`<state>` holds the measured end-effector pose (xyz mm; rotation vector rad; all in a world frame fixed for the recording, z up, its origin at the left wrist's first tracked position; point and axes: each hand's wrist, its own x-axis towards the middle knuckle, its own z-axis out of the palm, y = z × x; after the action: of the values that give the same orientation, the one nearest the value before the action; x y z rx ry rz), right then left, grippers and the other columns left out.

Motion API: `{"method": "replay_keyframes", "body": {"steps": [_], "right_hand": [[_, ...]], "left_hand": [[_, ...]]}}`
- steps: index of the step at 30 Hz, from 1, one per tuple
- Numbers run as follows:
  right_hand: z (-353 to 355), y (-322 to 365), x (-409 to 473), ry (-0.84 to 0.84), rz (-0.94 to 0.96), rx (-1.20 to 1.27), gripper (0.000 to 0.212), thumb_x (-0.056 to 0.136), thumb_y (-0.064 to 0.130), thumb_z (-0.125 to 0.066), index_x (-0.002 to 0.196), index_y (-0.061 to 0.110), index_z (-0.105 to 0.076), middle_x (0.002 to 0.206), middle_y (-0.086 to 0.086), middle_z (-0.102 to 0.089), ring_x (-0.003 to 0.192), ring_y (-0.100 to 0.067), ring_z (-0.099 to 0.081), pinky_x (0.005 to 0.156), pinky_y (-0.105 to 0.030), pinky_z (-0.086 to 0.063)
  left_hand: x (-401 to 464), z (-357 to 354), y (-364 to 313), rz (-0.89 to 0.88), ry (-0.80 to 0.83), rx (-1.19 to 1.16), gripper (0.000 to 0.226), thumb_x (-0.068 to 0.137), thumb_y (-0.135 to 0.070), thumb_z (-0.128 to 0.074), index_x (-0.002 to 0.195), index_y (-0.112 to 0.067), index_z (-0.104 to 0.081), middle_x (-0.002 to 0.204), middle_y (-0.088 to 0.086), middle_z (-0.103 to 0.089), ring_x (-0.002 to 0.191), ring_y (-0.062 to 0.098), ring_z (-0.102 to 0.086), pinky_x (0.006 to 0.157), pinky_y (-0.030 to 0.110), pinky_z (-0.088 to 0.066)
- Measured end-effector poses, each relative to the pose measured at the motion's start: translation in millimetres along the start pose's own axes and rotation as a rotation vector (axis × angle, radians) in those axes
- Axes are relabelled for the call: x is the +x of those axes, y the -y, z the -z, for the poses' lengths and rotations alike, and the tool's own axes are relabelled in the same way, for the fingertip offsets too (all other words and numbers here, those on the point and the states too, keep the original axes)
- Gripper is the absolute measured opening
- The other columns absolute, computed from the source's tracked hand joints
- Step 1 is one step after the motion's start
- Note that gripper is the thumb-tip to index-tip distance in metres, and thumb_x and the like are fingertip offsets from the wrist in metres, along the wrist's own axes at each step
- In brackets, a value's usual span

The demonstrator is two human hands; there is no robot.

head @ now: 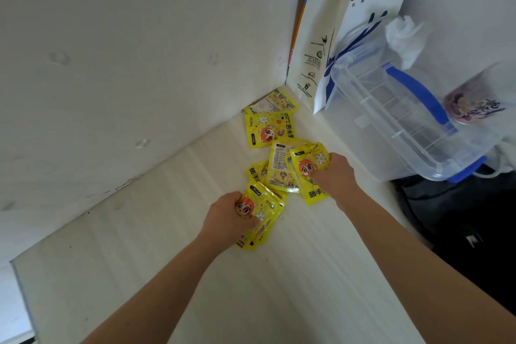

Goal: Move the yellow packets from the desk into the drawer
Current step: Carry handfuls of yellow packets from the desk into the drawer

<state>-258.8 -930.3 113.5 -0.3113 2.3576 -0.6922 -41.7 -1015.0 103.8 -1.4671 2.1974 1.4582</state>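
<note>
Your counter (pixel 279 288) carries a clear box (pixel 391 120) and a coffee bag (pixel 349 22) near the corner. Your right hand (pixel 335 173) grips several packets (pixel 304 170); your left hand (pixel 229 218) grips another bunch (pixel 262 209). Slick foil could slip free as you lift, and two packets (pixel 268 128) by the wall could be forgotten.

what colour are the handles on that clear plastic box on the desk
Blue. The clear plastic box has blue handles, seen in the head view.
</note>
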Motion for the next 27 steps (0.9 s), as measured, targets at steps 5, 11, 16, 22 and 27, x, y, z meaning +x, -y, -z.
{"method": "replay_keyframes", "body": {"steps": [5,11,16,22,27], "right_hand": [[10.5,-13.4,-18.9,0.003,0.012,-0.03,0.029,0.078,0.022,-0.071,0.101,0.008,-0.06,0.095,-0.01,-0.065,0.09,-0.029,-0.063,0.074,-0.036,-0.052],[17.8,-33.1,-63.8,0.024,-0.004,0.101,0.009,0.082,0.015,-0.064,0.09,0.011,-0.066,0.086,-0.009,-0.067,0.087,-0.031,-0.066,0.076,-0.038,-0.054],[19.1,-60.6,-108.3,0.063,-0.027,0.169,0.018,0.081,0.011,-0.065,0.068,0.024,-0.061,0.08,-0.004,-0.067,0.086,-0.029,-0.067,0.079,-0.04,-0.055],[11.4,-99.5,-166.5,0.091,-0.018,0.298,0.016,0.083,0.012,-0.067,0.078,0.027,-0.064,0.088,0.0,-0.071,0.087,-0.024,-0.068,0.082,-0.043,-0.056],[-4.9,-124.1,-219.4,0.082,-0.038,0.385,0.017,0.083,0.014,-0.069,0.096,0.024,-0.067,0.09,0.003,-0.072,0.087,-0.02,-0.069,0.082,-0.041,-0.057]], "left_hand": [[-17.3,11.0,4.7,0.11,-0.002,-0.277,0.025,0.068,-0.01,-0.082,0.088,-0.011,-0.067,0.079,0.003,-0.071,0.065,0.016,-0.064,0.055,0.024,-0.053],[-49.6,11.4,16.0,0.163,-0.056,-0.437,0.023,0.072,-0.005,-0.08,0.089,-0.009,-0.065,0.077,0.004,-0.069,0.061,0.016,-0.06,0.053,0.026,-0.052],[-84.9,2.5,34.2,0.19,-0.08,-0.585,0.025,0.075,-0.009,-0.078,0.097,-0.012,-0.068,0.09,0.007,-0.075,0.077,0.024,-0.071,0.066,0.035,-0.058],[-124.8,-13.4,57.7,0.219,-0.027,-0.788,0.033,0.078,-0.009,-0.076,0.109,-0.009,-0.066,0.104,0.014,-0.073,0.093,0.035,-0.071,0.083,0.057,-0.056],[-159.3,-23.9,79.8,0.215,0.017,-0.836,0.031,0.081,-0.007,-0.072,0.112,-0.007,-0.065,0.107,0.017,-0.072,0.096,0.038,-0.07,0.083,0.06,-0.054]]}}
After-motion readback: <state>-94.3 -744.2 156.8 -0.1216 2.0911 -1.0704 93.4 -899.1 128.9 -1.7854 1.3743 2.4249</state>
